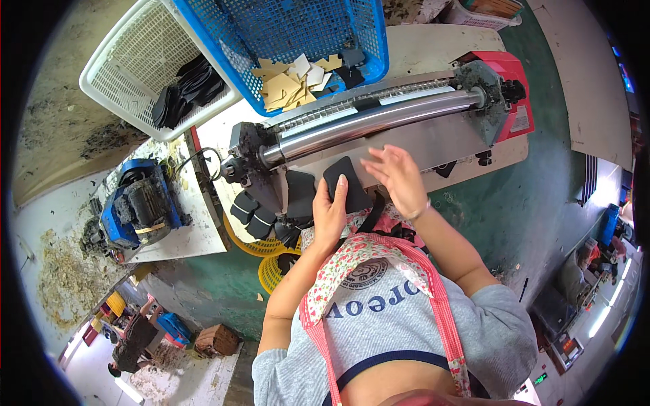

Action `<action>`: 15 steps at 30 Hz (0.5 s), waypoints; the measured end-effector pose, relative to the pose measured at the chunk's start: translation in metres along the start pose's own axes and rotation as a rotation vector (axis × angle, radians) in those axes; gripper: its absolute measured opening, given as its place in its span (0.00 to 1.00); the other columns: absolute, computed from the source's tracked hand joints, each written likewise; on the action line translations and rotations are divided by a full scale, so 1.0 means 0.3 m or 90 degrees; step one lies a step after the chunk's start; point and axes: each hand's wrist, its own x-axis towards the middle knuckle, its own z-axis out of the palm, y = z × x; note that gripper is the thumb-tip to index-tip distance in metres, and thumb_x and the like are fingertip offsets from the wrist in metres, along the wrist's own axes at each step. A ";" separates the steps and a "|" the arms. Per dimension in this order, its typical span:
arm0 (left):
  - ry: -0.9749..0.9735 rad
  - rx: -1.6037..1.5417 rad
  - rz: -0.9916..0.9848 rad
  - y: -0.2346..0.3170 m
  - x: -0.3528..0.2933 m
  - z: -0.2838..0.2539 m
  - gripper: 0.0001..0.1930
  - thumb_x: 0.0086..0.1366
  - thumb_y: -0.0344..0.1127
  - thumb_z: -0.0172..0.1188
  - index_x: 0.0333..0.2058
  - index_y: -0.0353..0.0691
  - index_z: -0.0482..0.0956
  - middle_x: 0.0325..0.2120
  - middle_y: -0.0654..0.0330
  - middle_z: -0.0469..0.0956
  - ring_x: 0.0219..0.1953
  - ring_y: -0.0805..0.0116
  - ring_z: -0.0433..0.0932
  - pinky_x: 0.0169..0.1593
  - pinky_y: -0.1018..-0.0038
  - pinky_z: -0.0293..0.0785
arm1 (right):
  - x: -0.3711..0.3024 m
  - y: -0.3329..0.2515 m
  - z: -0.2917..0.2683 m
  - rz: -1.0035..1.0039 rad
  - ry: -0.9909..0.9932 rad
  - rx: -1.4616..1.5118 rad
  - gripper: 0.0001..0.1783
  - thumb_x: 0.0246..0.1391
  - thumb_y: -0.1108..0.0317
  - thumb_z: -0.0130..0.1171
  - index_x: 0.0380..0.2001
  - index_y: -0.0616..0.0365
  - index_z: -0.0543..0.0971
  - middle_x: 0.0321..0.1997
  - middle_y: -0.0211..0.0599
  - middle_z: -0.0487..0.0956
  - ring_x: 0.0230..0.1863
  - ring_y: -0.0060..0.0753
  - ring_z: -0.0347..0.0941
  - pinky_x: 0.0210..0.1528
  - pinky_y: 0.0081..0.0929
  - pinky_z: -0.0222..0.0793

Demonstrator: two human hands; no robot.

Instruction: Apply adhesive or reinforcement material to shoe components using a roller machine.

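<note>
My left hand grips a flat black piece with rounded corners at the front of a roller machine, its thumb lying along the piece. Close by on the left, another flat black piece rests at the edge of the machine's metal plate. My right hand is raised over the plate, fingers spread and holding nothing. Behind both hands runs the machine's long shiny roller. A small dark piece shows behind the roller, on a white strip.
Stacked black pieces hang at the machine's left front, above yellow baskets. Beyond the machine stand a blue basket with tan scraps and a white basket with black pieces. A blue motor sits left. Another person is far lower left.
</note>
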 end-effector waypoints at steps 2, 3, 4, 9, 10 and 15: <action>0.020 0.078 0.100 -0.043 0.013 -0.008 0.12 0.63 0.38 0.50 0.35 0.32 0.70 0.27 0.62 0.74 0.28 0.80 0.68 0.28 0.80 0.67 | -0.083 -0.007 0.028 -0.217 -0.076 -0.424 0.16 0.43 0.74 0.60 0.37 0.63 0.70 0.35 0.37 0.73 0.38 0.34 0.71 0.40 0.28 0.69; 0.020 0.078 0.097 -0.036 0.003 -0.004 0.12 0.63 0.38 0.50 0.35 0.32 0.70 0.27 0.62 0.74 0.28 0.80 0.68 0.28 0.80 0.67 | -0.103 -0.018 0.031 -0.214 -0.075 -0.425 0.16 0.43 0.74 0.60 0.37 0.63 0.70 0.35 0.37 0.73 0.38 0.34 0.71 0.40 0.28 0.69; -0.006 0.127 0.065 -0.018 -0.011 0.001 0.12 0.63 0.38 0.51 0.34 0.32 0.70 0.24 0.62 0.74 0.26 0.79 0.67 0.27 0.79 0.67 | -0.116 -0.027 0.033 -0.333 -0.138 -0.590 0.16 0.39 0.75 0.61 0.35 0.64 0.71 0.34 0.39 0.73 0.37 0.36 0.71 0.38 0.28 0.68; -0.097 0.294 0.014 0.007 -0.031 -0.033 0.11 0.60 0.37 0.55 0.30 0.33 0.70 0.17 0.66 0.69 0.19 0.83 0.63 0.22 0.82 0.61 | -0.109 -0.005 0.013 -0.502 -0.199 -0.782 0.12 0.34 0.77 0.59 0.28 0.65 0.74 0.28 0.41 0.74 0.28 0.43 0.71 0.31 0.29 0.68; -0.103 0.227 0.045 0.026 -0.039 -0.022 0.10 0.59 0.35 0.56 0.30 0.34 0.70 0.16 0.69 0.68 0.19 0.86 0.60 0.20 0.84 0.58 | -0.100 -0.002 0.007 -0.503 -0.201 -0.782 0.12 0.34 0.77 0.59 0.28 0.65 0.74 0.28 0.41 0.74 0.28 0.43 0.71 0.31 0.29 0.68; -0.047 0.086 -0.058 -0.014 -0.032 -0.094 0.07 0.60 0.33 0.54 0.28 0.37 0.67 0.19 0.70 0.69 0.20 0.86 0.64 0.21 0.85 0.64 | -0.030 0.012 -0.049 -0.003 -0.029 -0.448 0.06 0.47 0.74 0.52 0.29 0.66 0.75 0.26 0.40 0.77 0.21 0.32 0.73 0.24 0.23 0.71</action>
